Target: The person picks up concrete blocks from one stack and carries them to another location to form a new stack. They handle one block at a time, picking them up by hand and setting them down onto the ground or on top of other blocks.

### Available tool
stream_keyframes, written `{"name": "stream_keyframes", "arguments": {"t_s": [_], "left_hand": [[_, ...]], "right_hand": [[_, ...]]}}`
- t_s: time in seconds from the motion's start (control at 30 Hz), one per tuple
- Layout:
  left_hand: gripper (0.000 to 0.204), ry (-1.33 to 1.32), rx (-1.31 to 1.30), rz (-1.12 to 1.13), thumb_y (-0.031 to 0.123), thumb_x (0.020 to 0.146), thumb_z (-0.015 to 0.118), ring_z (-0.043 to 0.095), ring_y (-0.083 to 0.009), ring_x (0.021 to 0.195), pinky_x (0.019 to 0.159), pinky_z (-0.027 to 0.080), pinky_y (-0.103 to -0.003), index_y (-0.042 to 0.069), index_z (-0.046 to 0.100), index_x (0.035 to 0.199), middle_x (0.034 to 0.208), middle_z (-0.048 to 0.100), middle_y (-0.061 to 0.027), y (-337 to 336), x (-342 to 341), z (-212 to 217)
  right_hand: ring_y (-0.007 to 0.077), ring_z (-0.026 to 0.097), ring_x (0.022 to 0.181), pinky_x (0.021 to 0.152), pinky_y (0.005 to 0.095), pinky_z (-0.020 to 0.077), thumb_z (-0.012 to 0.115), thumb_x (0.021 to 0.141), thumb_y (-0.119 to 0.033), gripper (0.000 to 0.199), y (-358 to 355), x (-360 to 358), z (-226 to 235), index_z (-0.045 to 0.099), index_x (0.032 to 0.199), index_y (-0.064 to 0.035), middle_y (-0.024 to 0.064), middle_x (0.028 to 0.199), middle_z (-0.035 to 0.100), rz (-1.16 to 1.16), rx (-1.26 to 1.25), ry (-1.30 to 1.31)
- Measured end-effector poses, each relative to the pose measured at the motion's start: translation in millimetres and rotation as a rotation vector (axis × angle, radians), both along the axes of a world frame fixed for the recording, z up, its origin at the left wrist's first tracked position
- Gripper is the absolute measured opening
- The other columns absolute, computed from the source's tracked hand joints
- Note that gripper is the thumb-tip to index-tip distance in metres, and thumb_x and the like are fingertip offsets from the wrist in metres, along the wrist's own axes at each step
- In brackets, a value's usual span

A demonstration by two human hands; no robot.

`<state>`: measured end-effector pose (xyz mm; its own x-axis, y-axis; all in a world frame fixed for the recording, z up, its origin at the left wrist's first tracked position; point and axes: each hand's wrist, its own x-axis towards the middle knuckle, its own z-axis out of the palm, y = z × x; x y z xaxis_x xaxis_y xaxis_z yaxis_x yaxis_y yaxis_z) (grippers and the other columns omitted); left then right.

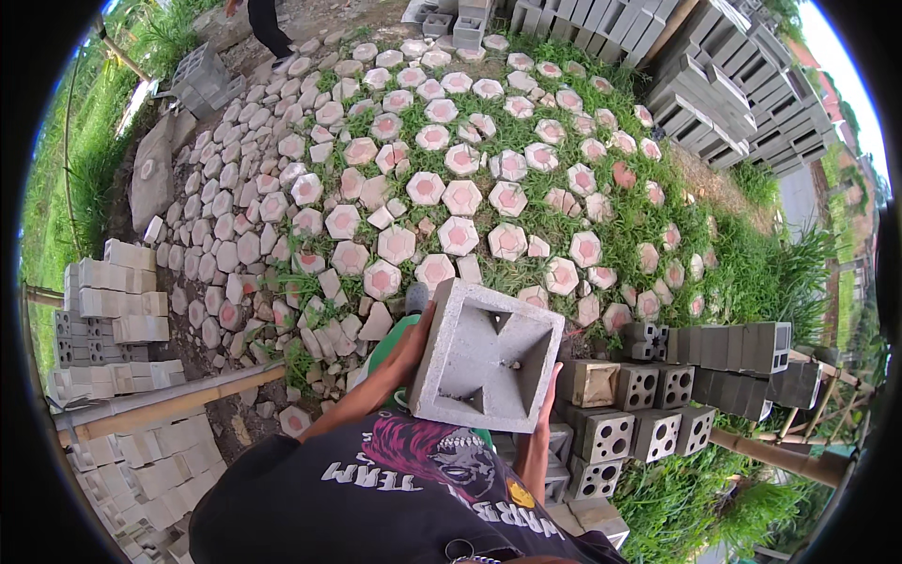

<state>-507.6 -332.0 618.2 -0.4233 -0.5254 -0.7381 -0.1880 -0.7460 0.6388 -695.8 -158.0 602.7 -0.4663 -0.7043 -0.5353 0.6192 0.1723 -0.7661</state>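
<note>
Both hands grip a hollow grey concrete block point(487, 355) held against the chest, the left hand point(412, 350) pressed flat on its left side and the right hand point(545, 399) clasping its lower right edge, its empty square hollow facing up. Just right of it stand stacked blocks point(648, 414) with round holes, also empty. Hexagonal pavers point(458, 235) with pink centres lie in grass beyond; the person's shirt hides the ground below.
</note>
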Motion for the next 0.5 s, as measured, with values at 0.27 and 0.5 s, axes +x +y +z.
{"name": "stream_keyframes", "arguments": {"t_s": [0.27,0.5], "left_hand": [[0.087,0.098,-0.188,0.05,0.071,0.09,0.029,0.054,-0.0243,0.104,0.092,0.041,-0.036,-0.003,0.052,0.13,0.12,0.059,-0.0176,-202,-4,0],[0.076,0.195,-0.244,0.301,0.062,0.095,0.028,0.056,-0.0231,0.107,0.093,0.042,-0.034,0.0,0.05,0.132,0.121,0.059,-0.0155,-323,6,28]], "right_hand": [[0.0241,0.037,0.129,0.107,0.037,0.0306,0.026,0.091,-0.071,0.087,-217,-23,13,0.021,0.149,-0.006,0.0114,0.146,0.033,0.133,-0.059,0.037],[0.0261,0.045,0.124,0.104,0.0369,0.0363,0.028,0.09,-0.071,0.086,-373,-32,38,0.025,0.147,-0.0053,0.0152,0.142,0.038,0.321,-0.101,-0.037]]}}
